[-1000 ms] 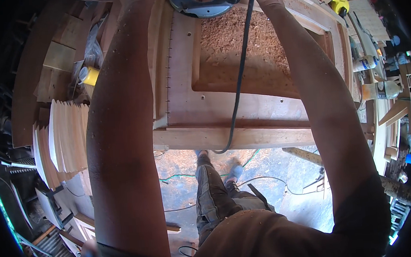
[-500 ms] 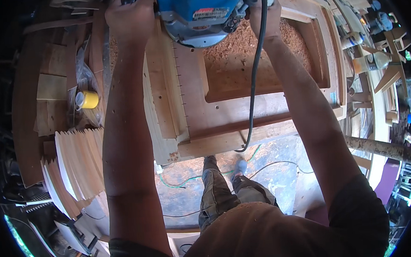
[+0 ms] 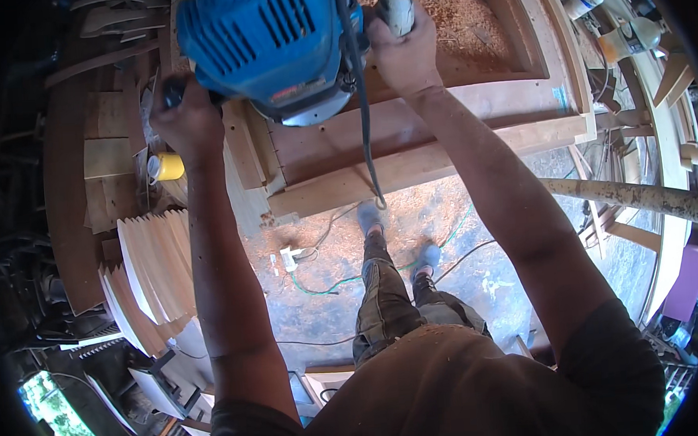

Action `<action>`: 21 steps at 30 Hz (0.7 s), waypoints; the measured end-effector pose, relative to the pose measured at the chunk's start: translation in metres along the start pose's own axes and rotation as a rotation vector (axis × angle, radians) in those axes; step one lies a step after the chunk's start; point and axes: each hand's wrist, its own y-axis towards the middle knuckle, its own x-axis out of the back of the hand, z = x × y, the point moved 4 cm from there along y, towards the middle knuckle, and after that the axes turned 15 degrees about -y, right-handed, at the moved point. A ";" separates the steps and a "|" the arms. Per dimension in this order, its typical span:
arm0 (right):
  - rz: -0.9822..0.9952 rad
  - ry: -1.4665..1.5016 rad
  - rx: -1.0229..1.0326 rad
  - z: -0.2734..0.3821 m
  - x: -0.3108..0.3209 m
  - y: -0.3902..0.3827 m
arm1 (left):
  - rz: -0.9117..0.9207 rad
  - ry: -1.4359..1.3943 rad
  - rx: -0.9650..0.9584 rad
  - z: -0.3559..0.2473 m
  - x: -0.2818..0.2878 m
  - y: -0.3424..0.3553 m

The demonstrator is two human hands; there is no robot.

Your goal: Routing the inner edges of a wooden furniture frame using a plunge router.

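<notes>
A blue plunge router with a grey metal base stands over the left part of a wooden panel frame, partly cut off by the top edge. My left hand is wrapped round its dark knob. On the other side, my right hand grips the router's second handle, whose grey end shows above my fingers. A black power cord hangs from the router across the frame's near edge. Wood shavings fill the frame's recess. The router's bit is hidden under its body.
Left of the bench stand a yellow container and a stack of curved wooden pieces. On the shavings-strewn floor lie a white plug connector and cords. A pole and a plastic bottle are at the right.
Both hands and the router have moved left and nearer to me over the frame. The view has shifted, and more floor and my feet now show.
</notes>
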 end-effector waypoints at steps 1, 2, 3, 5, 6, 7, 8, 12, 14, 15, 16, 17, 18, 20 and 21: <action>-0.006 -0.012 0.090 -0.001 0.006 -0.006 | -0.030 -0.023 -0.018 -0.002 0.002 -0.008; -0.012 -0.007 0.087 0.000 0.009 -0.009 | -0.024 -0.019 -0.022 -0.004 0.006 -0.013; 0.000 -0.003 0.081 0.001 0.010 -0.011 | -0.029 -0.033 0.026 -0.003 0.011 -0.016; 0.025 0.000 0.049 -0.002 0.010 -0.022 | -0.033 -0.048 0.141 -0.001 0.023 -0.024; 0.035 0.001 0.029 -0.005 0.010 -0.027 | -0.033 -0.054 0.200 0.003 0.026 -0.030; 0.042 -0.027 0.016 -0.004 0.012 -0.028 | -0.048 -0.096 0.124 -0.007 0.020 -0.033; 0.045 -0.070 -0.006 -0.005 0.017 -0.029 | -0.055 -0.146 0.062 -0.009 0.009 -0.038; 0.222 0.000 -0.138 0.003 0.004 -0.026 | -0.048 0.130 -0.034 -0.010 0.023 -0.039; 0.303 -0.080 -0.150 -0.011 0.004 -0.023 | -0.101 0.061 0.064 0.002 0.032 -0.036; 0.302 0.023 -0.136 -0.009 0.002 -0.025 | 0.060 0.450 -0.236 0.004 0.052 -0.016; 0.307 0.140 -0.116 -0.004 -0.003 -0.028 | 0.223 0.842 -0.549 0.000 0.062 -0.008; 0.297 0.134 -0.134 -0.006 0.006 -0.029 | 0.243 0.837 -0.542 0.004 0.054 -0.013; 0.283 0.148 -0.106 -0.004 0.015 -0.031 | 0.267 0.968 -0.586 0.005 0.046 -0.020; 0.257 0.196 -0.039 0.007 0.027 -0.035 | 0.303 1.245 -0.693 -0.005 0.035 -0.029; 0.244 0.219 -0.002 0.010 0.031 -0.036 | 0.316 1.382 -0.749 -0.008 0.031 -0.032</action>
